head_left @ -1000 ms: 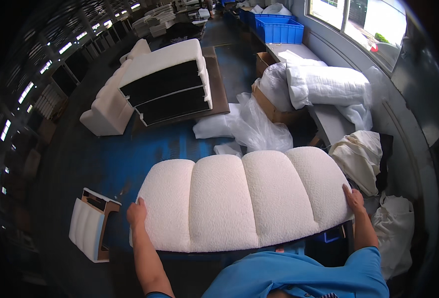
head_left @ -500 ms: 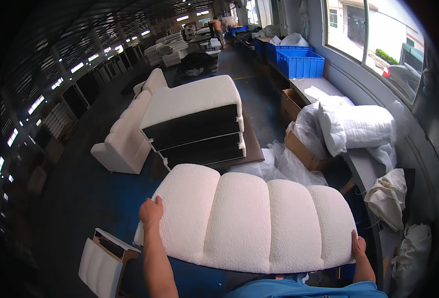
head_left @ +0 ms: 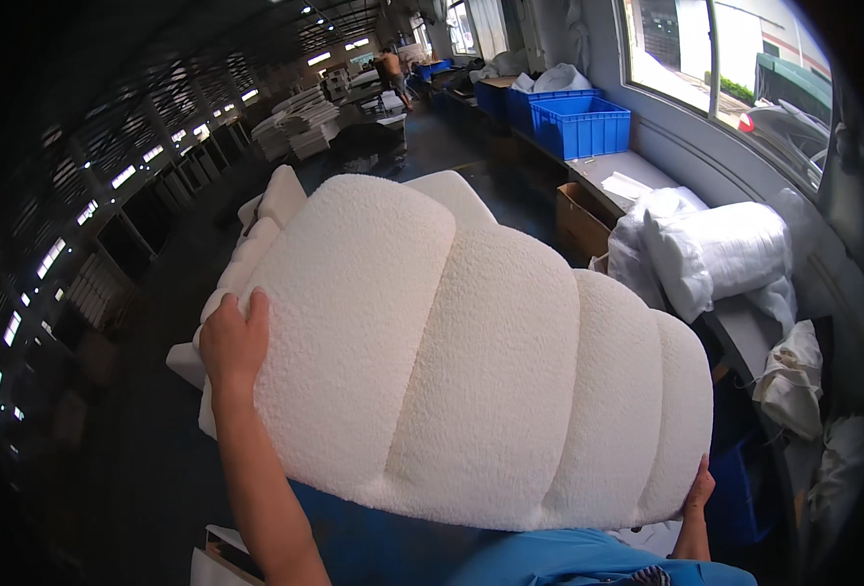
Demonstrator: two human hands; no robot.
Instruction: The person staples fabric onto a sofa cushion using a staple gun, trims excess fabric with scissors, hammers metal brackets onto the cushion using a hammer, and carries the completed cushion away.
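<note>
- Large white channelled cushion [head_left: 471, 361], nubbly fabric, four padded ribs. Held up off the floor in front of the person, tilted, its left end raised higher than its right. It fills the middle of the view.
- Left hand [head_left: 231, 342]: palm flat on the cushion's upper left edge, fingers wrapped over that edge, closed on it.
- Right hand [head_left: 697, 493]: at the cushion's lower right corner, gripping the end rib from the side; only thumb and knuckles show.
- White sofa frame [head_left: 256, 234] on the floor behind the cushion, mostly hidden by it.
- Blue plastic crates [head_left: 578, 122] on the bench [head_left: 627, 176] under the windows, right side.
- White wadding rolls [head_left: 715, 254] piled on the bench's near end, just beside a cardboard box [head_left: 578, 215].
- Another person [head_left: 390, 70] far off down the aisle.
</note>
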